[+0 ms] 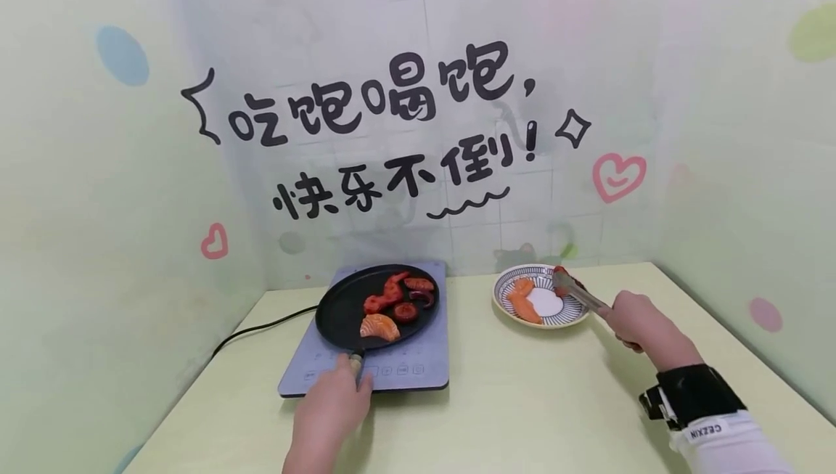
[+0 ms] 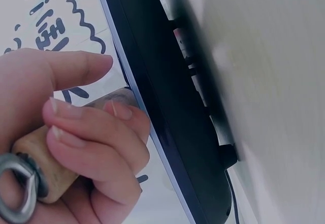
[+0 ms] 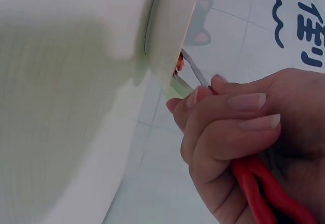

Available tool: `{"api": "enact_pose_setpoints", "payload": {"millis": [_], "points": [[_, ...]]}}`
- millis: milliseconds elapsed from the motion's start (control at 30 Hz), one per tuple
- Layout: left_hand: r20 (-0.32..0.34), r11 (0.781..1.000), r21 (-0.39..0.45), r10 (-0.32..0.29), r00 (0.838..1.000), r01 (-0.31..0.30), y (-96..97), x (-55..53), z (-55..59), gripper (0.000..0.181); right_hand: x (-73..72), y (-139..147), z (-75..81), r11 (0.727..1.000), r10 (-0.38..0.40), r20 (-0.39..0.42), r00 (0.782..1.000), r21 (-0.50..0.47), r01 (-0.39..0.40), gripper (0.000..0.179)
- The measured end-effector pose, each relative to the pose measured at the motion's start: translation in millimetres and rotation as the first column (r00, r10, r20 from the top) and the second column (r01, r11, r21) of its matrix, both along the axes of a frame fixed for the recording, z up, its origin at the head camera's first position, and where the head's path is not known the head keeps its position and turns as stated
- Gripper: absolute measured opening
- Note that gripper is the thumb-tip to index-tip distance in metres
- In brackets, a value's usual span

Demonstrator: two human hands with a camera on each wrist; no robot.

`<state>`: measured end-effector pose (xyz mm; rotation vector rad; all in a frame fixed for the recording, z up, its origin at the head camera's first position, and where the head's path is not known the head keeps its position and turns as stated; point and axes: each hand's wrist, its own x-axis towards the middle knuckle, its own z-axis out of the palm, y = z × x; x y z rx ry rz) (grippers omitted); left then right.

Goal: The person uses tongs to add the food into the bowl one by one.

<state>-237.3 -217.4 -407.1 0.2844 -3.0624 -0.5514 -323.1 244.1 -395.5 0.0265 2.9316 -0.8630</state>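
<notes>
My left hand [image 1: 333, 398] grips the wooden handle [image 2: 43, 168] of a black frying pan [image 1: 341, 311], which sits on an induction cooker [image 1: 300, 381]. In the pan lie a salmon slice [image 1: 379, 327] and several reddish food pieces [image 1: 385, 294], grouped toward its right side. My right hand [image 1: 643, 323] holds metal tongs [image 1: 584, 295], whose red handles [image 3: 259, 188] show in the right wrist view. The tongs' tips are over the right rim of a patterned plate [image 1: 551, 323], at a dark red food piece [image 1: 560, 272]. Orange salmon pieces [image 1: 522, 301] lie on the plate's left half.
A black power cord [image 1: 261, 327] runs from the cooker to the table's left edge. The pale yellow table [image 1: 496, 401] meets printed walls [image 1: 392, 242] behind and at both sides. A black band [image 1: 699, 394] circles the right wrist.
</notes>
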Motion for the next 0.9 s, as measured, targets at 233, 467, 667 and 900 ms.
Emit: {"api": "enact_pose_setpoints", "payload": {"millis": [233, 467, 667, 900], "points": [[-0.005, 1.000, 0.000, -0.003, 1.000, 0.003, 0.8, 1.5, 0.7, 0.073, 0.1, 2, -1.1, 1.000, 0.008, -0.028, 1.000, 0.007, -0.008, 0.040], [-0.053, 0.999, -0.017, -0.028, 0.998, 0.027, 1.6, 0.1, 7.8, 0.073, -3.7, -1, 3.4, 0.999, -0.010, -0.055, 0.998, 0.036, 0.012, 0.039], [-0.034, 0.999, -0.021, -0.028, 0.999, 0.027, 1.7, 2.0, 7.8, 0.071, -2.3, -5, 2.0, 0.996, -0.023, -0.077, 0.997, 0.080, 0.029, 0.036], [-0.013, 0.999, -0.025, -0.027, 1.000, 0.026, 0.4, 3.0, 3.1, 0.071, -1.6, -10, -2.4, 0.994, -0.013, -0.095, 0.995, 0.111, 0.024, 0.033]]}}
